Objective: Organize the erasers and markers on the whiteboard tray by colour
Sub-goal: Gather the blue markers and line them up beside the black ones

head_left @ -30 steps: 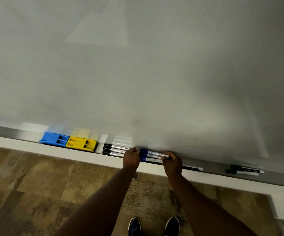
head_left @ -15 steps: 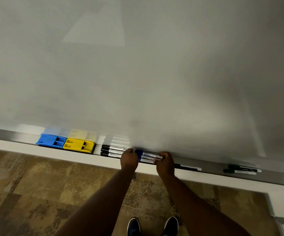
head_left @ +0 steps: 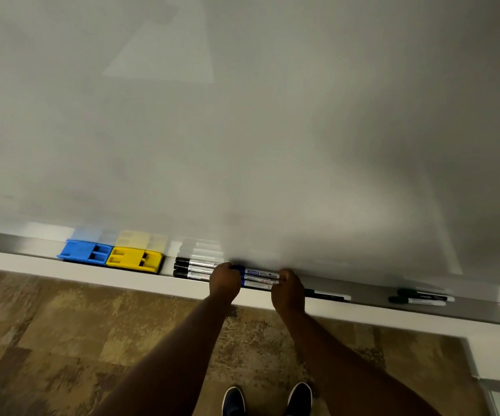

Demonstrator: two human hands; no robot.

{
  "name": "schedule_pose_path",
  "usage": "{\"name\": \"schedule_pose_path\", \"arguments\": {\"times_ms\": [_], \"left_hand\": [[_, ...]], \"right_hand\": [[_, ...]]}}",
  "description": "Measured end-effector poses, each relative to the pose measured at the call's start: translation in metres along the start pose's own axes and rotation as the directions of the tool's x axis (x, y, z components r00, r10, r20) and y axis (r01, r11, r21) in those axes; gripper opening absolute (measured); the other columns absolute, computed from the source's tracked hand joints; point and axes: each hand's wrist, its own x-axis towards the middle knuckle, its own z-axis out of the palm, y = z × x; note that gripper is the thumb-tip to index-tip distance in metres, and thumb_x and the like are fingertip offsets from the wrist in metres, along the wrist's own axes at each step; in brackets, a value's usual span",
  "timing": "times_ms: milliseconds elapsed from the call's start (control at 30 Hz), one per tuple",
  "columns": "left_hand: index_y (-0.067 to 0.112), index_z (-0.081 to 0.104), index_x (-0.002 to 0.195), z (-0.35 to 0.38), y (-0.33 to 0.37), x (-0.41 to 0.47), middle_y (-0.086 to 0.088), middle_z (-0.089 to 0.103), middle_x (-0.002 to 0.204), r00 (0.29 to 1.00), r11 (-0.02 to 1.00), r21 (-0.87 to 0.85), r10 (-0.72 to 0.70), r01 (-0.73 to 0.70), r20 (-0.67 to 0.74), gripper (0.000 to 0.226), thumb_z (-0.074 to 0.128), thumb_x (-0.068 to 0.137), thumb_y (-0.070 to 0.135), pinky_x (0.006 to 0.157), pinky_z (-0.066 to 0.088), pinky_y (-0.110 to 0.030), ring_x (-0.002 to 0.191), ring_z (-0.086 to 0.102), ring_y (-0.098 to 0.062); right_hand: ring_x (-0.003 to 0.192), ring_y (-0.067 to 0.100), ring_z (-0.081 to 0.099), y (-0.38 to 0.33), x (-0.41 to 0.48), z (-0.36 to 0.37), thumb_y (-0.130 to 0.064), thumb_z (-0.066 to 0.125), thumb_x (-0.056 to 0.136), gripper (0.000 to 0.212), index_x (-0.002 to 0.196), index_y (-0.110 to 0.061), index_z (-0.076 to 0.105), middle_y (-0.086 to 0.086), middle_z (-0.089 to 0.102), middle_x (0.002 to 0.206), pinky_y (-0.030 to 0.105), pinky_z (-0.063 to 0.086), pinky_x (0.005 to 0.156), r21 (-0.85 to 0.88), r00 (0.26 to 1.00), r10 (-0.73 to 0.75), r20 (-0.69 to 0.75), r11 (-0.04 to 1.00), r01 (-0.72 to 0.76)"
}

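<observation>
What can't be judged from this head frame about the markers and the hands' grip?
- Blue markers: both ends are covered by the left hand and right hand, so grip contact is hidden.
- Black markers: right ends are behind the left hand.
- Dark markers at the right: blur leaves the cap colour uncertain.
- Labels: too small.

The left hand and right hand hide the ends of the blue markers.

Mottled brown floor, dark blue shoes below.
</observation>
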Motion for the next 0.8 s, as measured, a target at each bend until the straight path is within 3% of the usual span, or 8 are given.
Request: {"name": "schedule_pose_path", "arguments": {"times_ms": [167,300,367,433,533,633,800], "left_hand": [[0.001,0.069,0.104,0.002,0.001,-0.002,-0.021,0.07,0.11,1.0,1.0,0.001,-0.022,0.022,-0.016,0.034,0.045,0.081,0.0,0.085,0.048,-0.034,0.102,0.063,-0.037],[-0.001,0.066,0.104,0.006,-0.001,-0.012,-0.023,0.068,0.113,0.996,0.998,-0.041,-0.055,0.053,-0.068,0.029,0.046,0.083,0.003,0.085,0.046,-0.035,0.104,0.062,-0.038],[-0.001,0.065,0.115,0.009,-0.001,-0.02,-0.022,0.066,0.121,0.99,0.994,-0.083,-0.077,0.067,-0.12,0.035,0.047,0.086,0.003,0.092,0.045,-0.034,0.113,0.061,-0.036],[-0.002,0.065,0.117,0.013,-0.001,-0.028,-0.02,0.067,0.122,0.982,0.988,-0.141,-0.078,0.054,-0.17,0.035,0.047,0.087,0.0,0.09,0.043,-0.028,0.113,0.062,-0.034],[0.004,0.068,0.115,0.019,0.0,-0.04,-0.015,0.071,0.115,0.979,0.987,-0.16,-0.033,0.0,-0.2,0.038,0.045,0.086,-0.004,0.083,0.044,-0.024,0.098,0.066,-0.027],[0.012,0.069,0.119,0.026,0.0,-0.048,-0.013,0.072,0.115,0.981,0.994,-0.11,0.001,-0.023,-0.195,0.044,0.045,0.085,-0.002,0.091,0.048,-0.029,0.103,0.067,-0.029],[0.013,0.062,0.13,0.037,0.001,-0.066,-0.009,0.065,0.132,0.988,0.996,-0.061,0.056,-0.066,-0.141,0.048,0.048,0.086,0.0,0.104,0.043,-0.028,0.12,0.061,-0.025]], "right_hand": [[0.117,0.035,0.059,0.004,0.001,-0.006,0.004,0.055,0.087,0.037,0.122,-0.004,0.062,0.017,0.065,0.123,0.036,0.047,0.101,-0.038,0.999,-0.052,0.003,0.998,0.052],[0.103,0.031,0.061,0.017,-0.003,-0.023,0.003,0.056,0.083,0.024,0.104,-0.007,0.063,0.013,0.065,0.107,0.032,0.047,0.082,-0.175,0.977,-0.215,0.005,0.961,0.213],[0.103,0.029,0.058,0.027,-0.004,-0.038,0.003,0.058,0.075,0.032,0.103,-0.011,0.061,0.008,0.062,0.107,0.034,0.048,0.083,-0.301,0.959,-0.279,0.043,0.912,0.279],[0.103,0.029,0.059,0.037,-0.003,-0.054,0.001,0.062,0.07,0.038,0.104,-0.016,0.06,0.005,0.062,0.108,0.037,0.051,0.083,-0.422,0.948,-0.312,0.059,0.853,0.307],[0.109,0.027,0.06,0.054,0.0,-0.076,-0.01,0.065,0.072,0.045,0.116,-0.019,0.059,0.002,0.062,0.118,0.037,0.05,0.091,-0.521,0.961,-0.265,0.083,0.81,0.268],[0.119,0.023,0.055,0.068,0.003,-0.089,-0.017,0.06,0.079,0.048,0.127,-0.024,0.056,-0.001,0.058,0.129,0.036,0.043,0.098,-0.637,0.963,-0.23,0.138,0.724,0.264],[0.112,0.022,0.057,0.075,0.006,-0.102,-0.013,0.053,0.087,0.036,0.12,-0.026,0.063,-0.002,0.06,0.123,0.035,0.044,0.094,-0.644,0.941,-0.327,0.089,0.701,0.305]]}}
